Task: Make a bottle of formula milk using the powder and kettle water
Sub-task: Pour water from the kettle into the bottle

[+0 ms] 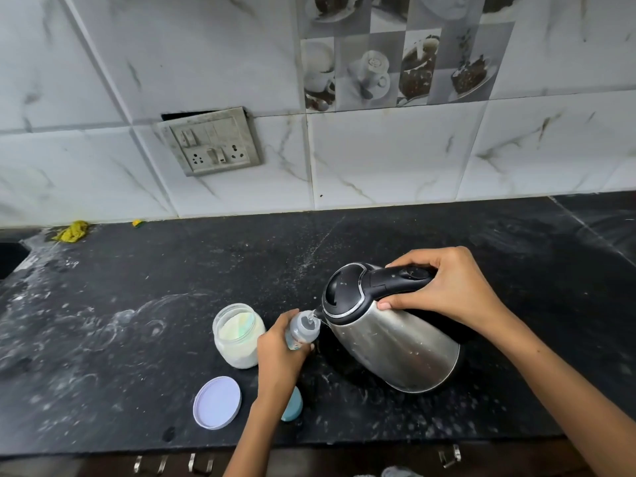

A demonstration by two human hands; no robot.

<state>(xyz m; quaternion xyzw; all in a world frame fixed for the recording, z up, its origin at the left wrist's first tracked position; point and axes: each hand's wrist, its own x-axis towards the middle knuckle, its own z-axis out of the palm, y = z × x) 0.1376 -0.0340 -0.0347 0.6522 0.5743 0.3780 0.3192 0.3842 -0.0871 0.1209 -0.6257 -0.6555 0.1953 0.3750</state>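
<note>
My right hand [451,287] grips the black handle of a steel kettle [395,342], which is tipped to the left. Its spout sits over the mouth of a small clear baby bottle [303,330], and a thin stream of water runs into it. My left hand [278,352] is wrapped around the bottle's body and holds it upright on the black counter [137,321]. Just left of the bottle stands an open glass jar of white powder [237,335]. The jar's pale lilac lid [216,402] lies flat in front of it.
A teal cap [293,406] lies partly hidden behind my left wrist. The counter shows white smears and water drops. A yellow rag [72,231] lies at the back left by the tiled wall. A switch and socket plate [211,141] is on the wall. Counter's front edge runs near me.
</note>
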